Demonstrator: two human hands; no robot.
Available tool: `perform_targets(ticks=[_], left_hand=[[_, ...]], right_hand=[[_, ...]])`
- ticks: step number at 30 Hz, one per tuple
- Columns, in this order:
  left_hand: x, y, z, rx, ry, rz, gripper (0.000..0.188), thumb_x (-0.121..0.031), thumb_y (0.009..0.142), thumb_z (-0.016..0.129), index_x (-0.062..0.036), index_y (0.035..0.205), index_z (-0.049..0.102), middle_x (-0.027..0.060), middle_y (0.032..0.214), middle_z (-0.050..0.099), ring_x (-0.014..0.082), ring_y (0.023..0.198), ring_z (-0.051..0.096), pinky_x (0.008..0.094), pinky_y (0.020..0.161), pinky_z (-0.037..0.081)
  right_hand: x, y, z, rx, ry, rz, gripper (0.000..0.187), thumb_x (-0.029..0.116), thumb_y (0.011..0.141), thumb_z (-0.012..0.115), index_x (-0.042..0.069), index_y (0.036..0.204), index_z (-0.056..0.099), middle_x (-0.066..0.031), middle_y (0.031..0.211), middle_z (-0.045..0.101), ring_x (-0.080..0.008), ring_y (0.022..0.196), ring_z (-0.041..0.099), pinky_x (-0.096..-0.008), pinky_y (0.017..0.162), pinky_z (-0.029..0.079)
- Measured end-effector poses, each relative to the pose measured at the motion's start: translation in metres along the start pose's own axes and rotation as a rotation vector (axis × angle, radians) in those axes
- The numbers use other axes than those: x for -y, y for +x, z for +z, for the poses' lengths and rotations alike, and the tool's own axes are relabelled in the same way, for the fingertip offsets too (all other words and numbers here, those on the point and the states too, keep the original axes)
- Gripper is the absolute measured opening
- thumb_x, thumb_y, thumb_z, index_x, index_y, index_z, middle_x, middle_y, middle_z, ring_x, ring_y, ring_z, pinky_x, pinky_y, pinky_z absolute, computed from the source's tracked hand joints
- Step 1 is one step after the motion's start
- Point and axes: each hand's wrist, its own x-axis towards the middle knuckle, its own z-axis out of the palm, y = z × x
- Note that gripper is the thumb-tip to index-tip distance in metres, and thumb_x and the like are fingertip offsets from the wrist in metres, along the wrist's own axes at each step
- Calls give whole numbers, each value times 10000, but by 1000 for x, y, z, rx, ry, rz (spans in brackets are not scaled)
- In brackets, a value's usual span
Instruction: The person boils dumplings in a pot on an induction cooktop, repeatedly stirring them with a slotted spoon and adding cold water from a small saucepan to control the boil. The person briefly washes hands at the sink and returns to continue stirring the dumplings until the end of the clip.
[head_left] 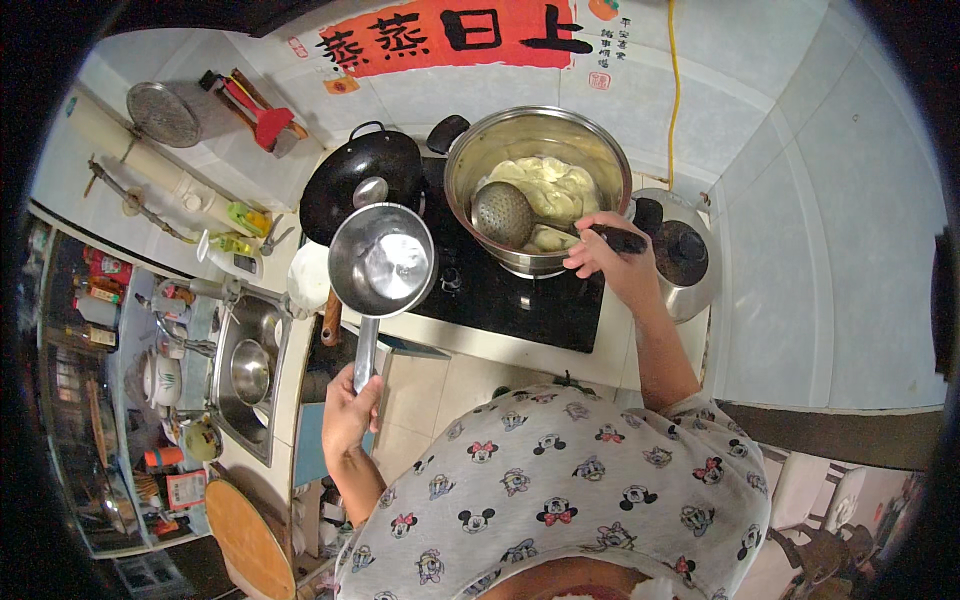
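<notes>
My left hand is closed round the handle of a metal dipper, held up left of the stockpot and over the counter's front edge. The dipper's inside is shiny; I cannot tell whether there is water in it. At the stockpot's right rim, my right hand grips the dark handle of a skimmer. The skimmer's perforated bowl rests inside the large steel stockpot, next to pale dumplings. Several dumplings lie together, and one sits apart near the rim by my right hand.
A black wok with a spoon in it stands left of the stockpot on the black stove. On the right is a lidded steel pot. The sink holds a metal bowl. A white bowl stands beside the wok.
</notes>
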Motion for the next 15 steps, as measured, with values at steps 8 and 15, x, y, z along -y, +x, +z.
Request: perform_targets(ticks=[8,15], left_hand=[[26,-15,0,-5,-79,-42,181,-165,856,632,-29,838,513,-7,528,458,56,385,379,204,321,308],[38,-16,10,-1,-123,-80,168,-136,843,636,-21,829,514,-11,529,463,55,389,385,204,326,316]], right_hand=[[-28,35,7,-92,-74,-76,200,142,879,583,-22,995,578,-110,731,632,-170,646,657,-241,534,519],[-30,37,-9,-176,-179,-227,136,52,858,591,9,987,596,-61,741,613,-133,633,638,-242,525,521]])
